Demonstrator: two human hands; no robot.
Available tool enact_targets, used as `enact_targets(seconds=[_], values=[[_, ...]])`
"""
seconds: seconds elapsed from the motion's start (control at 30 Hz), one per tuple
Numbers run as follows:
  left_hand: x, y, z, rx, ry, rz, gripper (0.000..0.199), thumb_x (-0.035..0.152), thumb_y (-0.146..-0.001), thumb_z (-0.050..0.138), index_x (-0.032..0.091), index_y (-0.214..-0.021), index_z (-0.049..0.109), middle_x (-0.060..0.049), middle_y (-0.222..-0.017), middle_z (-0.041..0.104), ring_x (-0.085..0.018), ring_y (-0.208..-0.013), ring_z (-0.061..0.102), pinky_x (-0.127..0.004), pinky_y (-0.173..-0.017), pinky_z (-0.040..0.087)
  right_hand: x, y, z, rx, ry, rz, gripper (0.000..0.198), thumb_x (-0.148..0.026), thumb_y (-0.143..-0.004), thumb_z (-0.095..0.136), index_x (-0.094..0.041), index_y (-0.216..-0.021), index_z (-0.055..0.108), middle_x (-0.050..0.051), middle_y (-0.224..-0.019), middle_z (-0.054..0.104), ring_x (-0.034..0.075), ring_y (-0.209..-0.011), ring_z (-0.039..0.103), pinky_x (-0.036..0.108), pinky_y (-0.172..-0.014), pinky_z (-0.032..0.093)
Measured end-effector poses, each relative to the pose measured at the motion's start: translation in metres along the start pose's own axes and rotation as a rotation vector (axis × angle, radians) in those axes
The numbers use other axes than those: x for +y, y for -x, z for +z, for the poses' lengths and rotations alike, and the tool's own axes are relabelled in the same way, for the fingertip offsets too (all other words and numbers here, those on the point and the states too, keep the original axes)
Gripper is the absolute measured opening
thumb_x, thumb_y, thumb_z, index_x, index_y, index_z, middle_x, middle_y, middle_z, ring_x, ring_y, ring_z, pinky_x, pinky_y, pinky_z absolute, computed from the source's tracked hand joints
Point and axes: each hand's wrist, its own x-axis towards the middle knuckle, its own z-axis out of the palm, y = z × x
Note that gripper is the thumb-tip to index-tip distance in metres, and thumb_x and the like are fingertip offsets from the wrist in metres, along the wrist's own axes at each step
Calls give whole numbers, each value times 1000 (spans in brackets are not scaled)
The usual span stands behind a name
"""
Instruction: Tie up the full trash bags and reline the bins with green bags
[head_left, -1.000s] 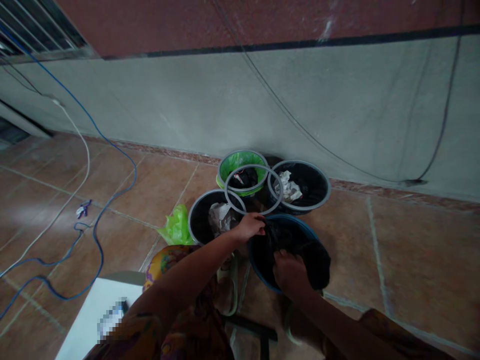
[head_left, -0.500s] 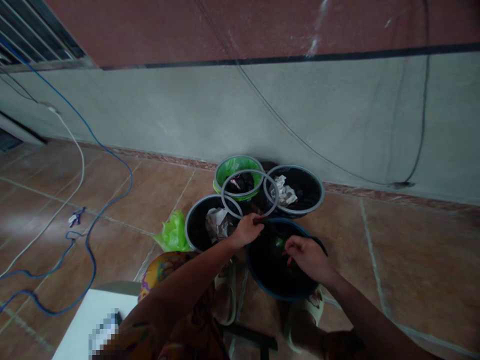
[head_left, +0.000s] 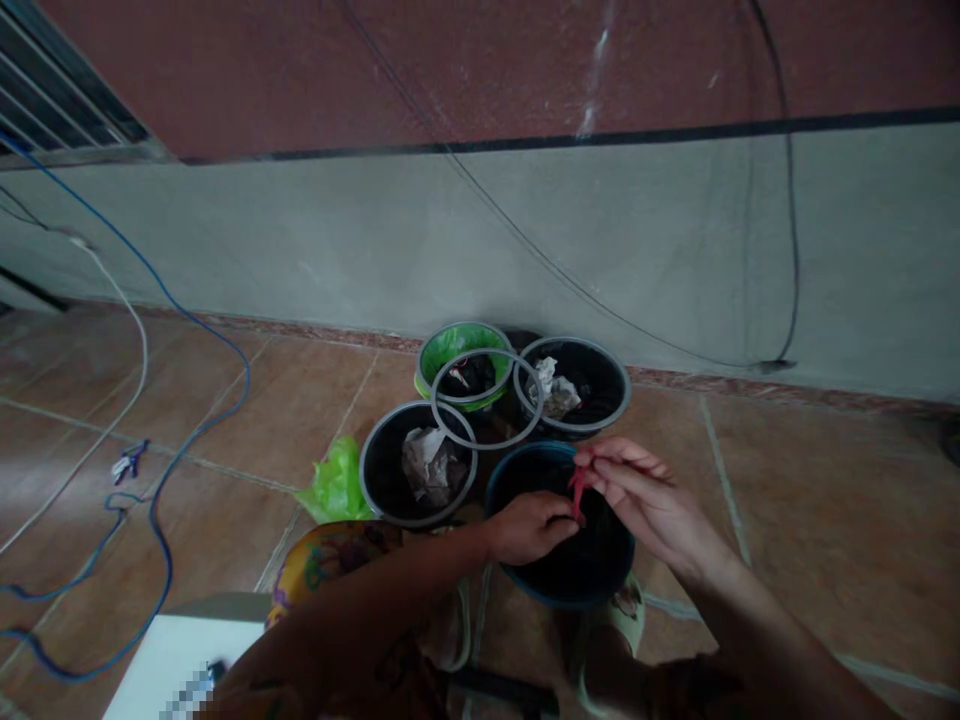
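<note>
— Terracotta-coloured tiles (head_left: 810, 520) run up to a grey lower wall (head_left: 660, 250), with our bins grouped near it. Where do we have the red strip (head_left: 577, 492)?

— Over the mouth of the blue-rimmed bin (head_left: 574, 603), between our two hands. It looks thin and twisted, though we cannot tell what it is made of.

— How are our fingers set?

— On the left hand (head_left: 529, 527), thumb and fingertips seem pinched together at the strip's lower end. On the right hand (head_left: 645, 490), thumb and forefinger nip the upper end, the other fingers loosely extended. No gap shows at either pinch.

— So how do we handle it well?

— We would keep both pinches near the ends and work the twist apart gently; something so slight could tear or tighten if we tug. Keeping it above the bin means any dropped bit should land inside.

— Anything to watch?

— Our elbows. The grey ring (head_left: 487, 446) lies across the neighbouring rims, just beyond the blue one, and a knock might shift it. The paper-filled bin (head_left: 435, 468) sits close by our left forearm too, so small wrist movements seem safest.
</note>
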Motion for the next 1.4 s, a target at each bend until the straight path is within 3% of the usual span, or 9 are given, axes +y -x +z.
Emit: enact_targets(seconds=[0.13,0.3,0.53,0.63,0.77,0.9,1.13,1.3,1.4], values=[[-5,-2,2,55,299,-98,30,37,-91,47,16,-81,66,-6,-93,71,-16,-90,62,-28,-87,44,-2,-5,-10,59,267,-58,16,-34,-77,72,-24,-89,70,1,-90,74,11,-73,63,23,-67,50],[-13,-8,-17,433,803,-263,29,43,-86,54,17,-73,58,-3,-80,70,-13,-71,59,-27,-76,45,-5,-12,-52,258,987,-62,23,-41,-79,64,-22,-91,70,4,-80,72,16,-66,64,27,-59,48],[-22,-15,-31,583,990,-253,31,46,-79,65,16,-73,56,-2,-72,65,-14,-70,62,-29,-75,48,8,3,-72,-63,1588,208,16,-33,-64,74,-23,-76,70,3,-72,68,20,-69,63,28,-57,39],[-22,-16,-30,542,821,-226,39,53,-81,62,16,-73,57,-2,-73,65,-12,-67,60,-28,-73,48,4,7,-51,-287,1342,316,26,-42,-74,66,-20,-61,63,-1,-54,54,12,-53,48,25,-50,28],[-17,-17,-26,343,624,-179,44,59,-81,58,16,-77,58,-1,-67,62,-11,-60,57,-25,-64,45,-2,0,-23,-373,750,274,46,-61,-87,45,-18,-83,62,-3,-58,50,10,-52,41,24,-50,29],[-21,-18,-22,325,562,-191,43,59,-86,50,17,-81,56,2,-59,57,-9,-51,51,-23,-55,39,3,-6,-16,-279,898,206,48,-63,-86,47,-20,-66,52,-2,-59,50,10,-55,43,24,-52,33],[-35,-21,-20,350,377,-265,31,42,-90,45,16,-82,60,6,-54,48,-7,-46,41,-20,-48,32,4,4,-9,-469,948,207,43,-53,-94,39,-20,-72,55,1,-69,58,13,-63,52,25,-62,41],[-27,-17,-17,188,235,-179,30,33,-91,48,15,-99,69,0,-69,63,-10,-61,52,-20,-57,39,9,5,4,-622,1048,120,34,-39,-96,39,-20,-72,55,-1,-67,59,12,-64,52,24,-62,38],[-20,-13,-13,-16,127,-129,26,20,-88,46,15,-91,72,-1,-77,67,-11,-71,57,-20,-67,43,10,1,5,-520,1074,75,33,-38,-94,41,-20,-70,56,-1,-66,60,12,-63,52,24,-60,37]])
